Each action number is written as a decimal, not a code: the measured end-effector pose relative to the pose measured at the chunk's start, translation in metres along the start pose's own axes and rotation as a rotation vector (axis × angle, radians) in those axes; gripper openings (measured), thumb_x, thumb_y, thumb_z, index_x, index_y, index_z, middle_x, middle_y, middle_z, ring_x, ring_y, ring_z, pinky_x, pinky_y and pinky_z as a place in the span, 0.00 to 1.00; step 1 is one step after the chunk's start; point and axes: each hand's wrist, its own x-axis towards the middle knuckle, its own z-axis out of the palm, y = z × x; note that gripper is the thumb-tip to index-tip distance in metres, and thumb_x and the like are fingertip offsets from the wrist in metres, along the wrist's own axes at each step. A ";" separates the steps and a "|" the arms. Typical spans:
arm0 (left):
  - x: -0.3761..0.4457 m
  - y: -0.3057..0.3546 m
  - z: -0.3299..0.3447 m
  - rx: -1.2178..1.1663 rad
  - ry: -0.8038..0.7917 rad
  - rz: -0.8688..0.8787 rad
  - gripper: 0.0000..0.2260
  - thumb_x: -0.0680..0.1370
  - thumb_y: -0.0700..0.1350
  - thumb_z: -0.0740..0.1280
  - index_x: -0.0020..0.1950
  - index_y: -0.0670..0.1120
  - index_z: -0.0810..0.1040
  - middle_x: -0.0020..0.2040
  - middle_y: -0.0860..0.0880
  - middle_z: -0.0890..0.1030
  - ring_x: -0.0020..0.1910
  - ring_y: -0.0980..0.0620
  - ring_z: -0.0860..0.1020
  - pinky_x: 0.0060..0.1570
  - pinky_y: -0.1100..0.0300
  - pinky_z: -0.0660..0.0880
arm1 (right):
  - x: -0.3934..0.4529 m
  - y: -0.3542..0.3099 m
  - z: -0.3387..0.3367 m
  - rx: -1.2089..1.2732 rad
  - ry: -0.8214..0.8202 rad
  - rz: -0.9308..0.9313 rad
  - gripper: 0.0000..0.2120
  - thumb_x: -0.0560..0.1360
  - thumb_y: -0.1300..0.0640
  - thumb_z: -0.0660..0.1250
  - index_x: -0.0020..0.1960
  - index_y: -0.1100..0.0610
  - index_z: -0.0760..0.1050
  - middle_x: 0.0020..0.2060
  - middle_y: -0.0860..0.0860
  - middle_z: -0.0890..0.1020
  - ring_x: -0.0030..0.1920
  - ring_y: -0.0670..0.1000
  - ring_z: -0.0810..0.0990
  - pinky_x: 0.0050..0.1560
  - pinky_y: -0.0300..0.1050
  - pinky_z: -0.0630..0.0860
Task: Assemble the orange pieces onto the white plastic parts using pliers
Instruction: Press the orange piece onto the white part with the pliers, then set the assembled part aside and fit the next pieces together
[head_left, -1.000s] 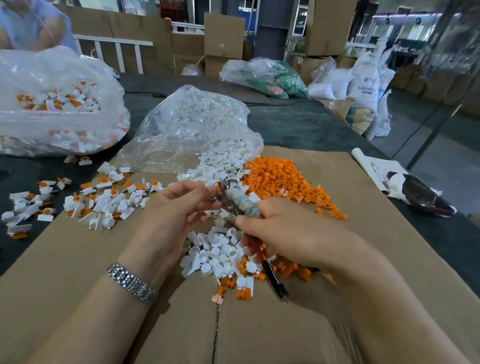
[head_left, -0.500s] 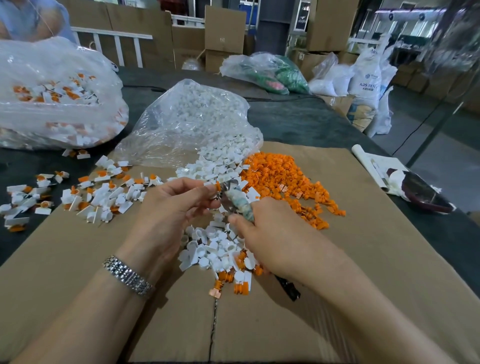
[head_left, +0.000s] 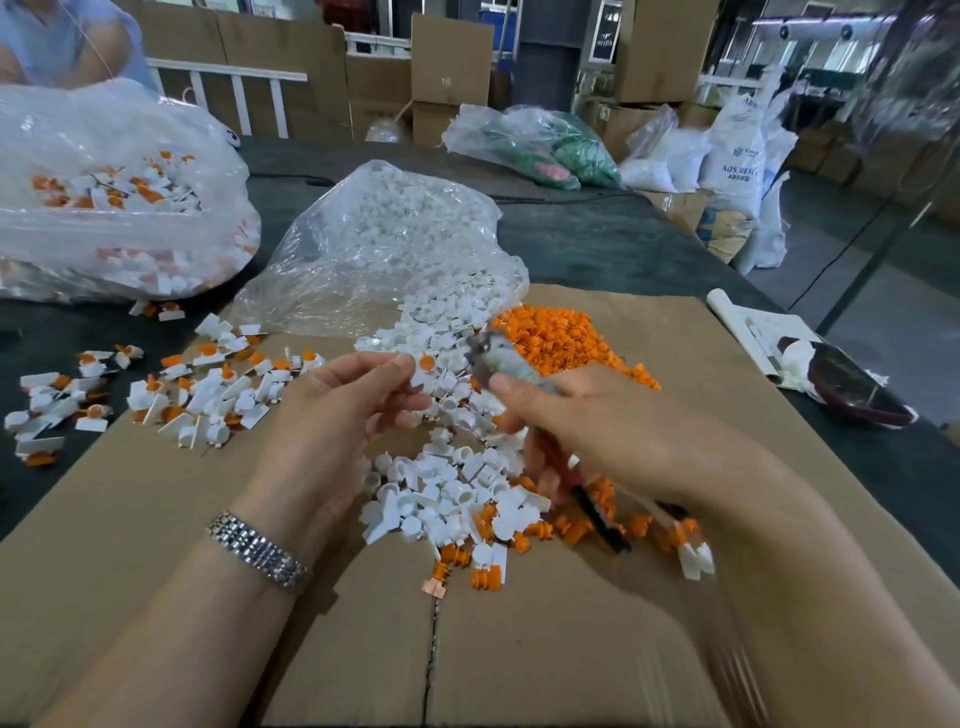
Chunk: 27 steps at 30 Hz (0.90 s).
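cardboard fills the bottom of the frame, flat under my forearms, with a metal watch band on my left wrist at lower left. just above it, at centre, my left hand curls its thumb and fingers to pinch a white part with an orange piece seated in it. my right hand, right of centre and blurred, is wrapped around the pliers; their nose points toward the upper left, a little apart from the pinched part, and i cannot tell how the jaws stand. the handles poke out below my palm. under both hands lies a loose scatter of white plastic parts mixed with orange ones. at mid left sits a spread of finished white-and-orange pieces, partly on the cardboard, partly on the dark table. above centre is the heap of orange pieces, touching the white parts that spill from a clear bag. in the upper left a second clear bag holds assembled pieces.
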 end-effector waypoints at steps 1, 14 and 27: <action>0.001 0.000 -0.002 0.026 0.023 0.018 0.04 0.76 0.41 0.74 0.42 0.45 0.88 0.43 0.43 0.86 0.41 0.49 0.86 0.36 0.64 0.80 | 0.003 0.003 -0.006 -0.068 0.065 0.007 0.31 0.75 0.28 0.56 0.52 0.56 0.79 0.33 0.49 0.83 0.34 0.48 0.82 0.38 0.42 0.78; 0.002 -0.004 -0.004 0.906 0.155 0.427 0.07 0.79 0.42 0.73 0.50 0.55 0.83 0.46 0.59 0.81 0.43 0.61 0.79 0.41 0.65 0.73 | 0.071 0.072 -0.006 -0.600 0.494 0.214 0.30 0.74 0.31 0.65 0.60 0.56 0.72 0.58 0.57 0.78 0.60 0.60 0.76 0.61 0.61 0.73; 0.007 -0.023 0.000 1.374 -0.089 0.405 0.08 0.78 0.58 0.72 0.53 0.58 0.85 0.48 0.59 0.77 0.44 0.61 0.73 0.37 0.69 0.64 | 0.047 0.060 -0.011 -0.312 0.177 -0.198 0.07 0.71 0.44 0.77 0.43 0.43 0.81 0.45 0.40 0.80 0.57 0.47 0.72 0.63 0.57 0.69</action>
